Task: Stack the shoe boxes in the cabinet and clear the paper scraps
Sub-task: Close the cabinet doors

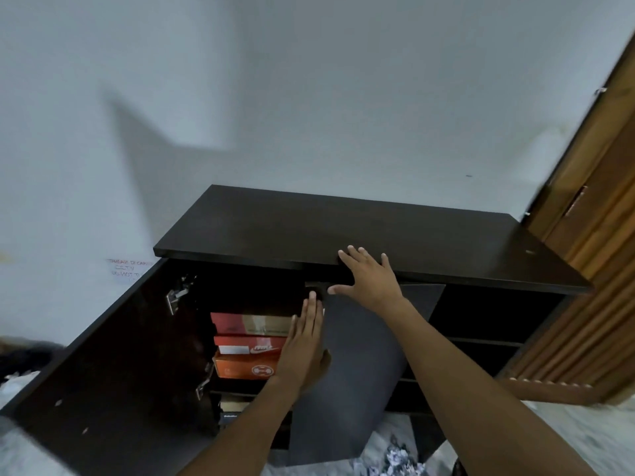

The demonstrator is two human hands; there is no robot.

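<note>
Head view: with straight, empty fingers (pixel 311 310), my left hand (pixel 302 352) should push the cabinet door (pixel 360 372) evenly, right hand (pixel 371 276) bracing.

Shoe boxes (pixel 249 345) stacked inside the cabinet (pixel 343 231), left of its middle door (pixel 360 372); paper scraps (pixel 395 458) on the floor in front.

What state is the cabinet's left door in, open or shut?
Open: the left door stands swung wide, its hinges exposed and the stacked shoe boxes showing inside the cabinet.
</note>
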